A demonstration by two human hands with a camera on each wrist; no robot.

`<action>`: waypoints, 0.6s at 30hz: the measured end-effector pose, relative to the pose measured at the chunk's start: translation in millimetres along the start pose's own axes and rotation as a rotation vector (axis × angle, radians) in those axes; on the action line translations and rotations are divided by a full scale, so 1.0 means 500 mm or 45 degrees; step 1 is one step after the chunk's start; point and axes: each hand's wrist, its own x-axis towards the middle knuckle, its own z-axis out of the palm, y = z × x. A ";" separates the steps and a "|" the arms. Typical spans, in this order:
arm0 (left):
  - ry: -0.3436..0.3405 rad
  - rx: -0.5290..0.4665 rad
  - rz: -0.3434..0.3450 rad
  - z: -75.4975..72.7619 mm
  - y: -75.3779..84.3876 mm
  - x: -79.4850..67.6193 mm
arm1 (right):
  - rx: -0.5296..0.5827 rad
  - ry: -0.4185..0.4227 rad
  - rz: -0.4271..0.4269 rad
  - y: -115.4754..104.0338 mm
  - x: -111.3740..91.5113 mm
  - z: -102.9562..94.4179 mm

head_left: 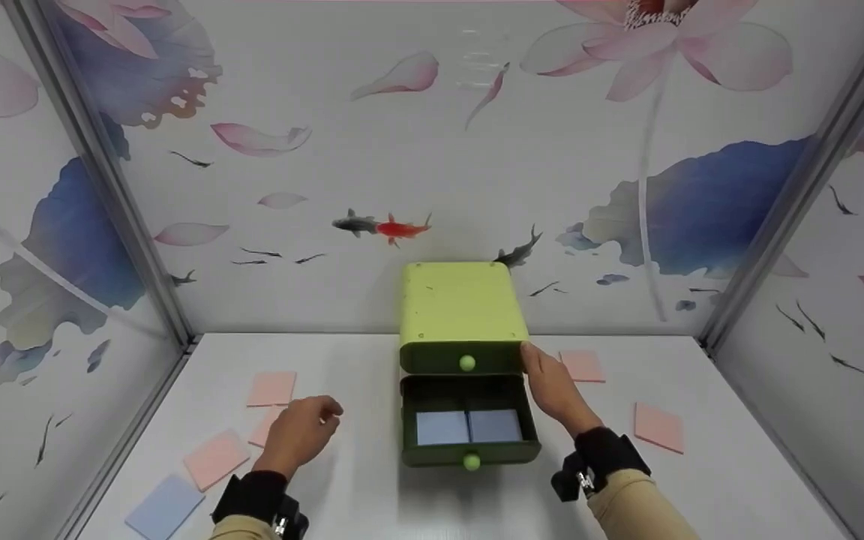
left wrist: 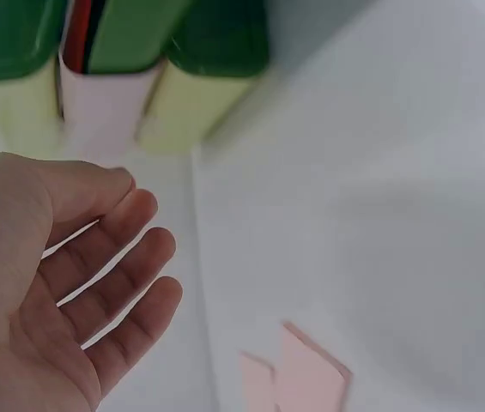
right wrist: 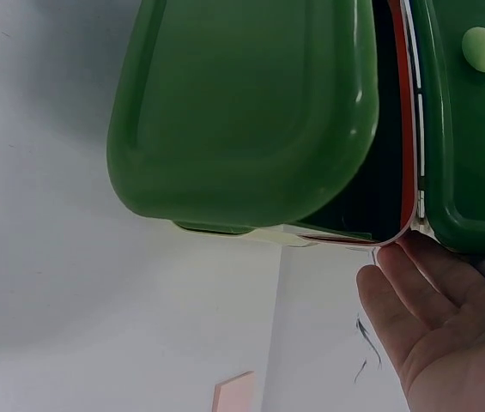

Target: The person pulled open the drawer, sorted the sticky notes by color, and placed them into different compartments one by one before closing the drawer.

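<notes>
A small yellow-green cabinet (head_left: 463, 304) with two dark green drawers stands against the back wall. Its lower drawer (head_left: 469, 454) is pulled out, and two light blue square pads (head_left: 443, 427) lie in it side by side. The upper drawer (head_left: 432, 358) is closed. My right hand (head_left: 558, 386) rests its fingers on the cabinet's right side, near the upper drawer's edge; the right wrist view shows these fingers (right wrist: 422, 292) fairly straight. My left hand (head_left: 301, 431) hovers left of the cabinet, holding nothing, its fingers (left wrist: 122, 292) loosely bent and apart.
Three pink square pads (head_left: 216, 459) lie on the white table (head_left: 357, 487) at the left, one partly behind my left hand. A blue pad (head_left: 165, 507) is nearer the front. Two more pink pads (head_left: 658, 427) lie at the right. Patterned panels (head_left: 289, 90) enclose the table.
</notes>
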 end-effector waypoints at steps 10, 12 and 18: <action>0.026 0.064 -0.422 -0.055 -0.165 -0.053 | 0.008 -0.014 0.016 0.003 -0.002 -0.001; 0.028 0.101 -0.488 -0.061 -0.190 -0.065 | -0.005 -0.021 0.021 0.002 -0.002 -0.002; 0.045 0.248 -0.662 -0.065 -0.254 -0.107 | -0.006 -0.023 0.015 0.002 0.000 0.000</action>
